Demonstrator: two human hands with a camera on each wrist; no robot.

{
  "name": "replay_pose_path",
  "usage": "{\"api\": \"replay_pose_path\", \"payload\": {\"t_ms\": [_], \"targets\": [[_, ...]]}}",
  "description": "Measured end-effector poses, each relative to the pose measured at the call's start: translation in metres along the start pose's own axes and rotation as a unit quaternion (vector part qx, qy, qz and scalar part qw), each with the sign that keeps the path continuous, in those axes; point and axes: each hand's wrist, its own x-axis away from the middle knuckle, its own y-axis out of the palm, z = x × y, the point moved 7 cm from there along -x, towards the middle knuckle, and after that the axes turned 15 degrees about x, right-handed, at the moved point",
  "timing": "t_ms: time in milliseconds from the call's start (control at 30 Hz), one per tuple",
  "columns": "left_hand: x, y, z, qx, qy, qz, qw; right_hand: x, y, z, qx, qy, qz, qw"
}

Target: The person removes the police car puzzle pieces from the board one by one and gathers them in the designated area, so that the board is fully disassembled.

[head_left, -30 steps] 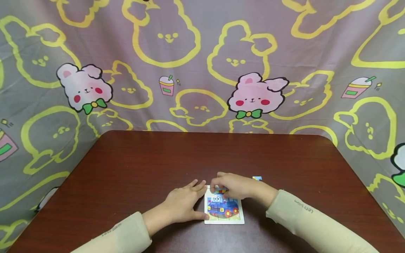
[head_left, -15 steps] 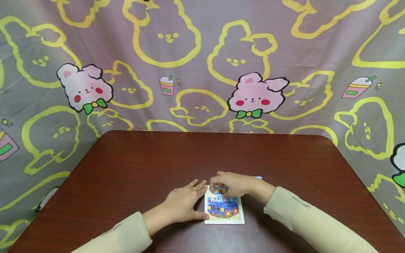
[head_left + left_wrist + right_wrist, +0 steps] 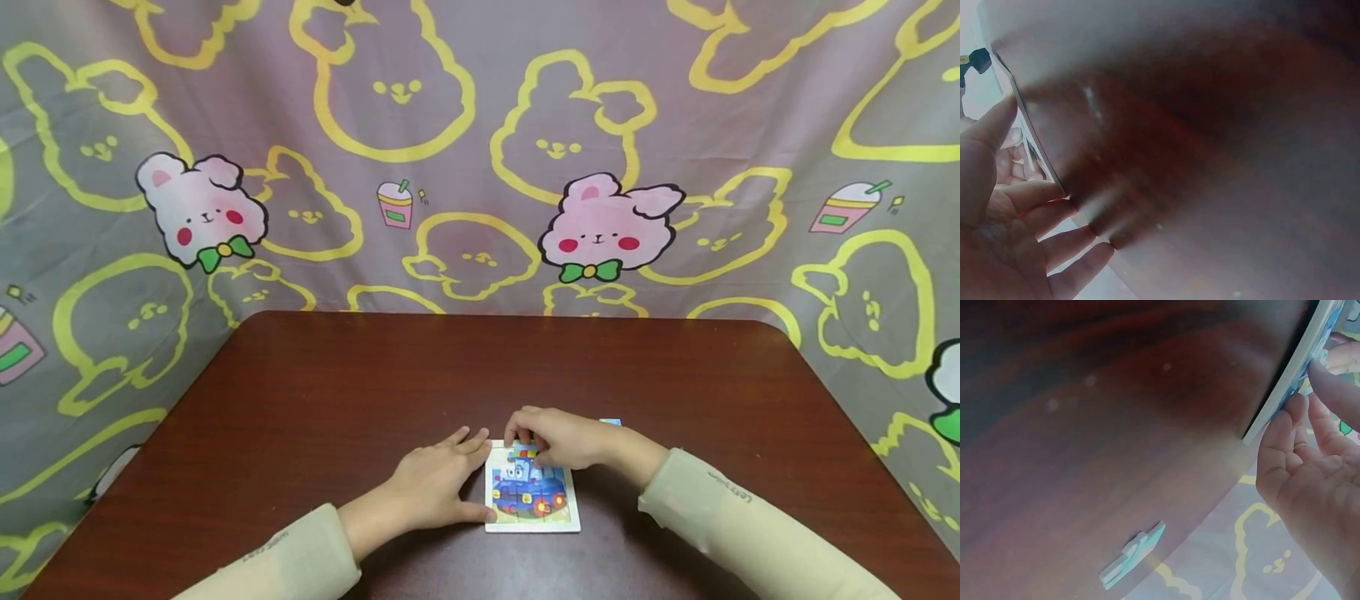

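Note:
A small jigsaw puzzle [image 3: 532, 523] in a white-bordered tray lies near the front of the table, with a blue cartoon vehicle on it. My left hand [image 3: 438, 482] rests along its left edge, fingers spread and thumb at the lower left corner; in the left wrist view the fingertips meet the tray's edge. My right hand [image 3: 566, 437] is over the top of the puzzle, its curled fingers and thumb on either side of a puzzle piece [image 3: 525, 451] coloured red, yellow and blue. That hand hides the upper right of the picture.
One loose puzzle piece [image 3: 1135, 555] lies on the brown table [image 3: 375, 375] beyond my right wrist, partly hidden in the head view. A curtain [image 3: 465, 183] printed with cartoon bears and rabbits stands around the table's back and sides.
My right hand has shifted slightly to the right, and its fingers show more of the coloured puzzle piece at the top. The left hand has stayed in place on the tray's edge.

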Motion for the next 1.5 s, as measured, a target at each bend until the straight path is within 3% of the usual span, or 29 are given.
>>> {"api": "replay_pose_path", "payload": {"t_ms": [567, 1200, 1500], "targets": [[0.000, -0.001, 0.000, 0.003, 0.001, 0.006, 1.0000, 0.001, -0.002, 0.003, 0.005, 0.023, 0.015, 0.9996], [0.000, 0.000, 0.000, 0.000, -0.001, 0.008, 1.0000, 0.006, -0.010, -0.002, -0.038, -0.023, 0.051, 0.9977], [0.000, 0.000, 0.000, 0.003, -0.002, 0.007, 1.0000, 0.014, -0.017, 0.002, -0.056, 0.006, 0.062, 0.9965]]}}
